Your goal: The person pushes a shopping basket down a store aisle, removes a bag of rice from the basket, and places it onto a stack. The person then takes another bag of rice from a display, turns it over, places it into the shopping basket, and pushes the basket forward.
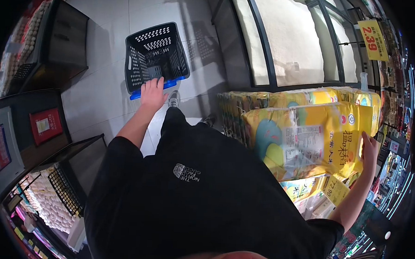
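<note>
My right hand (369, 149) is closed on the end of a yellow rice bag (304, 139), at what looks like its handle opening. The bag has a clear window and Chinese lettering, and it lies against a stack of similar yellow bags (287, 99). My left hand (153, 94) reaches forward with its fingers apart, over the near rim of a black shopping basket (131, 63) with a blue edge. From this angle I cannot tell whether the left hand touches the basket. Inside the basket I see no goods.
Behind the rice stack stand framed bins (285, 35) of pale loose grain. A yellow price sign (373, 39) hangs at the upper right, and another price tag (335, 190) sits below the bag. Egg displays (51, 201) line the left side. The floor (104, 46) is grey tile.
</note>
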A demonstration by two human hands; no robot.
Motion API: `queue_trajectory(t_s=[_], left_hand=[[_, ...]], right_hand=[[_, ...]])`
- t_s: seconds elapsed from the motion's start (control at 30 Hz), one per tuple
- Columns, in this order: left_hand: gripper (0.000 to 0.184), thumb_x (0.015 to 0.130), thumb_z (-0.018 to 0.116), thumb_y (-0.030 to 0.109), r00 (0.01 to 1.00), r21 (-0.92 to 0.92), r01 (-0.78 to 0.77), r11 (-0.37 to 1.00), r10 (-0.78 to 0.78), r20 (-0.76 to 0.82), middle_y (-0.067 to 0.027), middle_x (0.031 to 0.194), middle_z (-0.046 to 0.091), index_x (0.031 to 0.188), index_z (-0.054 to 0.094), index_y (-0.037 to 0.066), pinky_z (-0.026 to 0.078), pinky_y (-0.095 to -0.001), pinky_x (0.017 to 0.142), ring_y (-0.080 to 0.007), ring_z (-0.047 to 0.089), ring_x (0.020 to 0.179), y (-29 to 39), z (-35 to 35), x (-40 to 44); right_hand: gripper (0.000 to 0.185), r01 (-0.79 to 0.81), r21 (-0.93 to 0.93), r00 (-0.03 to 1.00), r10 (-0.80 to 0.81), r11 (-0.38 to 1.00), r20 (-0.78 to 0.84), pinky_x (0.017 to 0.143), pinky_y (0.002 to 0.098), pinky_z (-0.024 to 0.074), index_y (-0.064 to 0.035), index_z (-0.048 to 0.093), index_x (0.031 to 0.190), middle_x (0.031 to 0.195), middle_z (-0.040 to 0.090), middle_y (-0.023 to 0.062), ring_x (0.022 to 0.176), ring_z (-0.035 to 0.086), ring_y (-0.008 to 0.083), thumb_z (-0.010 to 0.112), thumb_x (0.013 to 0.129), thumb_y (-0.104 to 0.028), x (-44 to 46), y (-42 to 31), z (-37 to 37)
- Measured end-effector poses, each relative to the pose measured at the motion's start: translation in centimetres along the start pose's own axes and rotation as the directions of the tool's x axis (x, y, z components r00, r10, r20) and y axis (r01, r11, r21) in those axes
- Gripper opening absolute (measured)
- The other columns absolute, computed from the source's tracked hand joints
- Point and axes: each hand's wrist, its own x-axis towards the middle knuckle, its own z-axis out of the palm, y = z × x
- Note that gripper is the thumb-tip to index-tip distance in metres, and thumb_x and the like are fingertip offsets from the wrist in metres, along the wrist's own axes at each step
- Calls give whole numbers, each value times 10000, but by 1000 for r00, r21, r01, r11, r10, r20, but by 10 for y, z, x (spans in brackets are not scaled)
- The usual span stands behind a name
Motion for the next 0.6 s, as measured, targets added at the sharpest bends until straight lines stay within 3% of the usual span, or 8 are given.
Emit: queue_trajectory(t_s=[0.07, 0.13, 0.27, 0.33, 0.37, 0.4, 0.47, 0.6], left_hand=[[447, 878, 711, 334, 959, -44, 44, 998, -30, 282, -102, 1164, 673, 1253, 601, 115, 478, -464, 964, -275, 656, 1075, -17, 15, 13], [325, 902, 684, 346, 915, -114, 70, 991, -18, 403, -112, 1006, 726, 1080, 596, 88, 568, -467, 819, -321, 727, 925, -20, 11, 22], [378, 906, 670, 413, 870, -253, 95, 963, 43, 491, -166, 971, 739, 1051, 632, 66, 579, -513, 777, -377, 723, 910, -41, 6, 39], [398, 900, 672, 428, 847, -274, 97, 957, 65, 528, -176, 988, 743, 1062, 654, 65, 581, -506, 795, -376, 725, 922, -51, 4, 45], [404, 897, 673, 433, 838, -285, 107, 953, 67, 541, -181, 997, 743, 1068, 664, 67, 581, -501, 803, -376, 725, 927, -56, 6, 46], [411, 893, 675, 438, 828, -294, 119, 948, 69, 557, -186, 1007, 743, 1074, 674, 69, 582, -497, 811, -375, 726, 933, -60, 8, 46], [388, 880, 682, 418, 830, -307, 132, 942, 65, 555, -170, 995, 751, 1051, 696, 70, 584, -491, 811, -360, 732, 931, -69, 9, 39], [374, 863, 702, 390, 767, -321, 104, 942, 129, 628, -154, 1041, 760, 1067, 737, 78, 591, -466, 835, -332, 735, 986, -91, -5, 43]], right_hand=[[321, 78, -179, 993, -92, 981, -74, 439, 287, 260, -74, 611, 766, 579, 430, -71, 463, 371, 47, 696, 966, -310, -25, -33, -6], [306, 148, -296, 979, -182, 944, -91, 457, 290, 280, -20, 683, 856, 595, 473, -56, 489, 401, 49, 715, 949, -309, -64, -69, -9], [295, 78, -356, 994, -98, 931, -38, 511, 277, 400, 13, 724, 928, 622, 558, -15, 548, 508, 78, 738, 922, -282, -190, -160, 36], [330, 46, -473, 978, 56, 880, 200, 527, 313, 451, 15, 719, 930, 698, 649, 67, 622, 597, 120, 709, 941, -315, -261, -223, 83], [358, -40, -353, 882, 199, 935, 427, 540, 307, 466, 6, 726, 968, 724, 670, 87, 638, 627, 126, 684, 958, -350, -274, -225, 104], [372, 1, -535, 787, 329, 845, 521, 622, 340, 506, 8, 717, 1039, 764, 687, 113, 707, 663, 163, 651, 980, -353, -284, -238, 127], [352, 205, -364, 727, 108, 909, 678, 791, 387, 513, 15, 688, 1104, 839, 696, 159, 828, 660, 209, 599, 1007, -310, -302, -236, 175], [263, 147, -109, 690, -23, 983, 724, 680, 338, 471, -3, 679, 955, 731, 589, 47, 722, 548, 131, 603, 982, -253, -300, -232, 254]])
